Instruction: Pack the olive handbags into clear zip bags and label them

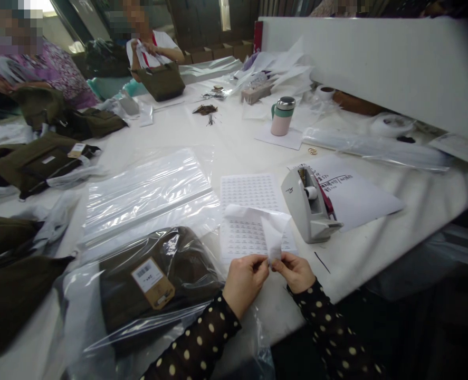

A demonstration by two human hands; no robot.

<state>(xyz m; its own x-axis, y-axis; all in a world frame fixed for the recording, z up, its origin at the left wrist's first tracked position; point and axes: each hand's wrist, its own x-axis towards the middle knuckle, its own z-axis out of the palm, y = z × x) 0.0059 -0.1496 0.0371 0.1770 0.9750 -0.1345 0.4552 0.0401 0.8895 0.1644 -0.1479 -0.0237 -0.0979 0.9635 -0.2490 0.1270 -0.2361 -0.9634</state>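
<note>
Between my two hands a white label sheet [274,237] is pinched at its near edge, its top curled over. My left hand [246,279] is closed on the sheet's left side, and my right hand [296,271] pinches it just to the right, fingertips nearly touching. Under and beyond it lies another sheet of small printed labels [251,191]. To the left, a dark olive bag [126,285] in clear plastic carries a tag [153,283]. A grey tape dispenser [311,206] stands right of the sheets.
Clear plastic bags [146,195] are stacked behind the wrapped bag. More olive bags [47,158] lie at the left. A pink and green mug [283,116] stands farther back, near a plastic roll [376,149]. Across the table, one person holds an olive bag [162,82]; another sits at left.
</note>
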